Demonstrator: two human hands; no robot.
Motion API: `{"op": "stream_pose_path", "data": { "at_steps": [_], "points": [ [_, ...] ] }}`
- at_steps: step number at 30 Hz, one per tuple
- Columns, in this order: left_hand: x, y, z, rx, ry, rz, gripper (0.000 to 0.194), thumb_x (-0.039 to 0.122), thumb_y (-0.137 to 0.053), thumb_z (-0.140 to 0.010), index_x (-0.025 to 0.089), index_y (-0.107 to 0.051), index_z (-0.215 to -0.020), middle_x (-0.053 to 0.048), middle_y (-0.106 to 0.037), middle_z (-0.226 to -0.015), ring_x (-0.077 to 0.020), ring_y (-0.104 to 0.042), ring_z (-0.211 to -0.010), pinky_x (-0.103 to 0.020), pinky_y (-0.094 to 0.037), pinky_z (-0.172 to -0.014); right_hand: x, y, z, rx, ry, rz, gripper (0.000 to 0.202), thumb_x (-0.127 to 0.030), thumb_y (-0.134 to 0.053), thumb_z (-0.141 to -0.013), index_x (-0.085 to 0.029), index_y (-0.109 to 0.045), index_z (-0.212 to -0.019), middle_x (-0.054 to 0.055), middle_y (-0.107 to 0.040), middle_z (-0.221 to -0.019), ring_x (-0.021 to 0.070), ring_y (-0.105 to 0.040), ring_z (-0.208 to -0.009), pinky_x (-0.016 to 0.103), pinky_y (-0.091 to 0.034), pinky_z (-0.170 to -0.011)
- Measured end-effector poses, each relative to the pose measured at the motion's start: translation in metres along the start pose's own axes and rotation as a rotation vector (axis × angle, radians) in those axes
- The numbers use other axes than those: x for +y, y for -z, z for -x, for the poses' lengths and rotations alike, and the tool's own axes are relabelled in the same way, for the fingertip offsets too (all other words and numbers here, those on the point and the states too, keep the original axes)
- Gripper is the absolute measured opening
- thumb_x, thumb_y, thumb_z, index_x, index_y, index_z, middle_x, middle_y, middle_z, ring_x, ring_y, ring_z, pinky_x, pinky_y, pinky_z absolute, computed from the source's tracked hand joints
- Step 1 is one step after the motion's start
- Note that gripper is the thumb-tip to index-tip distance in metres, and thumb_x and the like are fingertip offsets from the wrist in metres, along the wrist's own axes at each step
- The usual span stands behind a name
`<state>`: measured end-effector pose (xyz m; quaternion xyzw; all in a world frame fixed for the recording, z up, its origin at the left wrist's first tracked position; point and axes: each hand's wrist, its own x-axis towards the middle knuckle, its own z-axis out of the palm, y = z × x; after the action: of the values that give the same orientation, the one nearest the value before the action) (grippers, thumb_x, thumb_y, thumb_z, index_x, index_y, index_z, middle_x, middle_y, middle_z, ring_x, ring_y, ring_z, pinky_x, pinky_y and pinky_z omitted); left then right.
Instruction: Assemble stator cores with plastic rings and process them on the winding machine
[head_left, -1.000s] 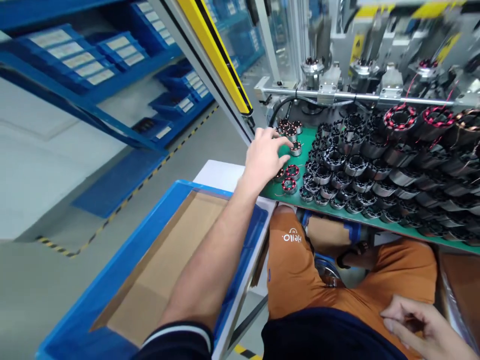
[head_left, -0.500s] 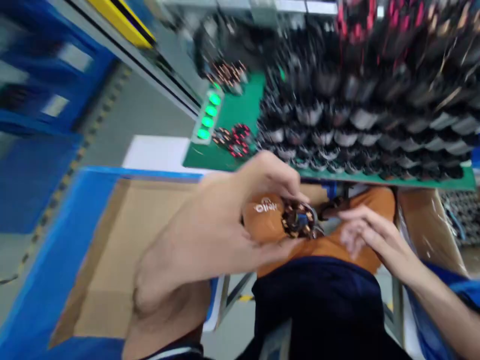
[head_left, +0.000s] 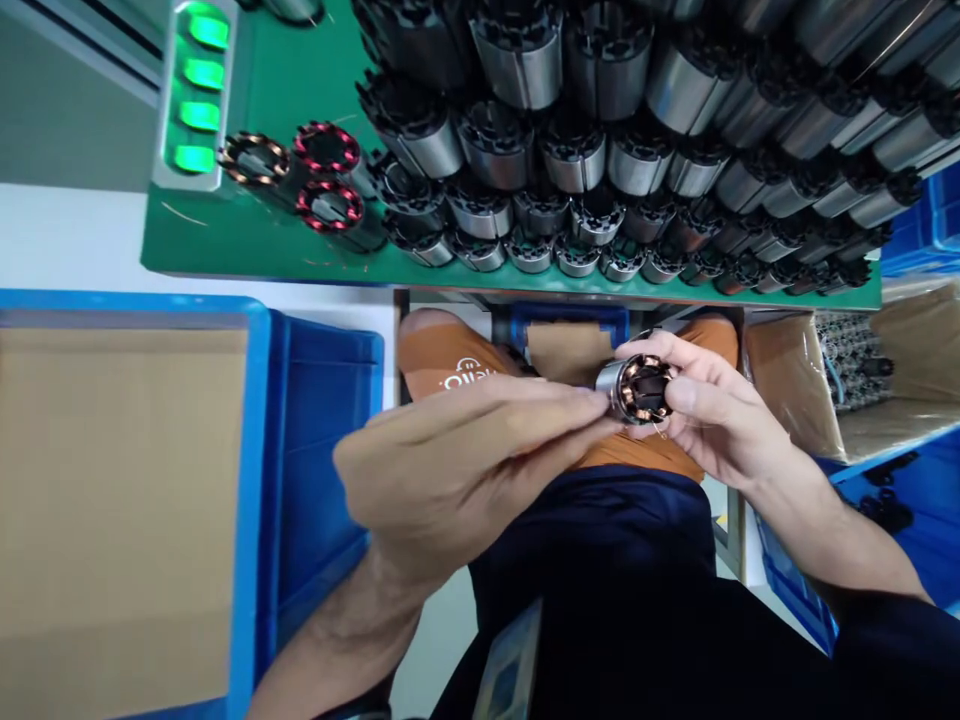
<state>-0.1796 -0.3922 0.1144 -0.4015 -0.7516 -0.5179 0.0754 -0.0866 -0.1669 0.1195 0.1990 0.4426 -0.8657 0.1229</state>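
A motor stator [head_left: 616, 388], a silver metal ring with copper windings and black inner slots, is held above my lap with its wound end turned to the right. My right hand [head_left: 720, 405] grips it, thumb on the wound face and fingers behind and below. Fine copper wire ends stick out under it. My left hand [head_left: 480, 450] has its fingers pressed together, the tips against the stator's left side; what lies between those fingers is hidden. On the green bench mat [head_left: 247, 235] stand a copper-wound stator [head_left: 257, 160] and two red-wound stators [head_left: 328, 150].
Rows of silver stators [head_left: 574, 160] fill the bench beside a strip of green lights [head_left: 199, 90]. At left is a blue crate [head_left: 255, 480] lined with cardboard. A cardboard-lined box [head_left: 795, 385] with metal parts stands at right, above a blue bin [head_left: 922, 500].
The stator has gone from my left hand's grip into my right hand, which moved in from the right. My left hand has turned, its fingers now straight. The view has shifted closer.
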Motion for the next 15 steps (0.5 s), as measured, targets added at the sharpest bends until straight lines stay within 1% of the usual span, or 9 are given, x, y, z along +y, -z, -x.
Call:
{"op": "stream_pose_path", "data": {
  "at_steps": [2,3,5,8,10,11,12,13,15],
  "points": [
    [0.001,0.0,-0.004,-0.044,-0.046,-0.019,0.019,0.022,-0.092,-0.106,0.037,-0.089,-0.116,0.009,-0.093,-0.107,-0.0152,-0.09,-0.086,-0.026,-0.075,-0.079,0.001,-0.002,-0.001,0.023,0.01,-0.017,0.054,-0.049,-0.11,-0.083,-0.022,-0.081,-0.12,0.004,-0.088,-0.11,0.016,-0.086,-0.088,0.025,-0.076,-0.082],
    [-0.002,0.0,-0.004,-0.074,-0.062,-0.017,0.018,0.022,-0.09,-0.107,0.037,-0.089,-0.116,0.009,-0.093,-0.107,-0.0153,-0.09,-0.086,-0.025,-0.074,-0.077,0.0,-0.003,-0.001,0.034,0.016,-0.027,0.053,-0.048,-0.11,-0.082,-0.022,-0.081,-0.118,0.004,-0.087,-0.107,0.0161,-0.085,-0.087,0.026,-0.076,-0.081],
    [-0.015,-0.003,0.002,-0.132,-0.062,0.001,0.017,0.022,-0.088,-0.108,0.038,-0.09,-0.116,0.007,-0.093,-0.105,-0.0164,-0.091,-0.087,-0.026,-0.073,-0.079,-0.003,-0.002,0.001,0.075,0.042,-0.039,0.053,-0.046,-0.111,-0.08,-0.023,-0.081,-0.116,0.003,-0.087,-0.105,0.017,-0.085,-0.088,0.026,-0.076,-0.081],
    [-0.043,-0.013,0.021,-0.252,-0.002,0.033,0.014,0.021,-0.083,-0.108,0.032,-0.091,-0.111,0.003,-0.092,-0.099,-0.0181,-0.09,-0.084,-0.026,-0.071,-0.076,-0.011,0.003,0.008,0.184,0.118,-0.005,0.057,-0.049,-0.112,-0.075,-0.024,-0.081,-0.116,0.004,-0.088,-0.109,0.0199,-0.086,-0.091,0.029,-0.076,-0.081],
    [-0.056,-0.02,0.033,-0.303,0.085,0.05,0.011,0.021,-0.082,-0.107,0.028,-0.09,-0.103,0.001,-0.091,-0.094,-0.0182,-0.088,-0.079,-0.026,-0.069,-0.072,-0.014,0.006,0.012,0.248,0.173,0.064,0.06,-0.053,-0.113,-0.073,-0.027,-0.08,-0.116,0.004,-0.088,-0.11,0.0225,-0.086,-0.093,0.033,-0.077,-0.084],
    [-0.058,-0.022,0.036,-0.282,0.14,0.071,0.01,0.021,-0.084,-0.105,0.026,-0.089,-0.1,0.001,-0.09,-0.091,-0.018,-0.087,-0.076,-0.026,-0.069,-0.072,-0.013,0.007,0.014,0.265,0.203,0.107,0.06,-0.055,-0.113,-0.074,-0.027,-0.079,-0.116,0.004,-0.088,-0.11,0.0239,-0.087,-0.095,0.036,-0.077,-0.089],
    [-0.056,-0.024,0.036,-0.223,0.192,0.103,0.007,0.022,-0.088,-0.103,0.026,-0.089,-0.098,0.001,-0.09,-0.09,-0.0181,-0.086,-0.075,-0.027,-0.069,-0.073,-0.011,0.008,0.015,0.272,0.233,0.15,0.058,-0.055,-0.112,-0.077,-0.028,-0.078,-0.116,0.004,-0.088,-0.11,0.0252,-0.088,-0.099,0.039,-0.077,-0.094],
    [-0.05,-0.024,0.034,-0.141,0.226,0.143,0.005,0.024,-0.093,-0.1,0.027,-0.09,-0.098,0.001,-0.09,-0.092,-0.0187,-0.086,-0.078,-0.029,-0.07,-0.077,-0.007,0.007,0.015,0.274,0.263,0.191,0.055,-0.054,-0.11,-0.08,-0.029,-0.078,-0.117,0.004,-0.089,-0.111,0.0261,-0.089,-0.103,0.041,-0.076,-0.099],
    [-0.034,-0.025,0.022,0.022,0.231,0.23,0.021,0.029,-0.105,-0.091,0.03,-0.092,-0.108,-0.001,-0.092,-0.106,-0.022,-0.088,-0.093,-0.035,-0.073,-0.088,0.001,0.005,0.013,0.269,0.313,0.256,0.05,-0.05,-0.108,-0.086,-0.029,-0.077,-0.119,0.006,-0.09,-0.114,0.026,-0.089,-0.108,0.042,-0.076,-0.101]
  ]
}}
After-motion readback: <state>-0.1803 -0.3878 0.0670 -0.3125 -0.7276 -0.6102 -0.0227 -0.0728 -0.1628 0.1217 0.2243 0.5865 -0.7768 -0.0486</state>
